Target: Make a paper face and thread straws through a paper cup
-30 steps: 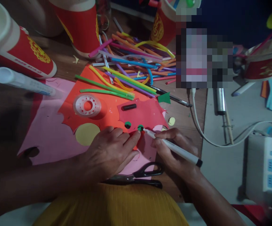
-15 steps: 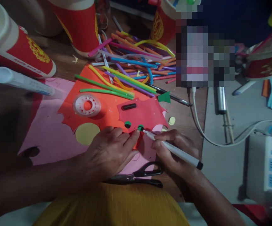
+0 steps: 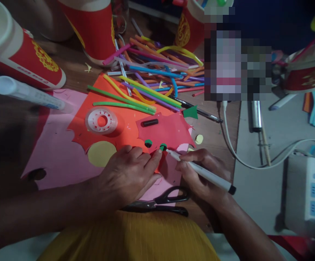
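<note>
My right hand [image 3: 201, 172] is closed round a white marker [image 3: 210, 177], its tip touching or very near a small green and black paper circle [image 3: 163, 147]. My left hand [image 3: 131, 174] lies flat, its index fingertip at the lower edge of that circle. A second green and black circle [image 3: 148, 143] is just to the left. Above them, a black marker cap [image 3: 150, 123] rests on red paper [image 3: 171, 128]. Orange paper [image 3: 88, 108] and pink paper [image 3: 56, 145] lie beneath. Black-handled scissors [image 3: 171, 203] are partly under my left hand.
A tape roll [image 3: 101, 121] and a yellow paper circle [image 3: 102, 153] lie left of my hands. Coloured sticks [image 3: 152, 72] are heaped behind. Red cups [image 3: 92, 29] stand at the back left, near an upright white tube [image 3: 29, 92]. A white cable [image 3: 229, 148] runs rightward.
</note>
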`<control>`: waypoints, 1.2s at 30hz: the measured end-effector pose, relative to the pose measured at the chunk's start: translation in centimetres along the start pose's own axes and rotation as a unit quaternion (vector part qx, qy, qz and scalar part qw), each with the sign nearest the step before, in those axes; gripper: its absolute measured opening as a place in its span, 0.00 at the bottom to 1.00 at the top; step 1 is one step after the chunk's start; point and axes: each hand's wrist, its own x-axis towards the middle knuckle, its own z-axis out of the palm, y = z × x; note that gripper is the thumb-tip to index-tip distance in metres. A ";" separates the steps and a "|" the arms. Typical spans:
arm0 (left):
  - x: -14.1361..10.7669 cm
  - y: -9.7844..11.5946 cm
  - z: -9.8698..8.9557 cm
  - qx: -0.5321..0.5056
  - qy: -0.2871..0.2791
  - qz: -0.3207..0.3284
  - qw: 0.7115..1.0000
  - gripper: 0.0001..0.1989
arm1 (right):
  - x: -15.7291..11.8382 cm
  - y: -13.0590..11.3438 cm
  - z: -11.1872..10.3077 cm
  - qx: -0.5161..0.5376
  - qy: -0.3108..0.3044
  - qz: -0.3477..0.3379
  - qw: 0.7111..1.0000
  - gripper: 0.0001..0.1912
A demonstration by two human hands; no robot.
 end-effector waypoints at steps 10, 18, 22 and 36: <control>0.0 0.1 0.0 -0.005 0.005 0.000 1.000 0.20 | 0.0 0.0 0.0 0.012 0.006 0.002 1.000 0.07; 0.0 0.1 -0.1 -0.004 0.000 0.000 1.000 0.21 | 0.1 0.0 0.0 0.009 -0.002 -0.001 1.000 0.07; 0.1 0.1 -0.1 -0.002 0.009 -0.001 1.000 0.20 | 0.0 0.1 0.2 0.004 0.003 0.004 1.000 0.08; 0.0 0.1 -0.2 0.004 -0.015 -0.004 1.000 0.21 | -0.1 -0.1 0.3 -0.002 0.009 0.028 1.000 0.06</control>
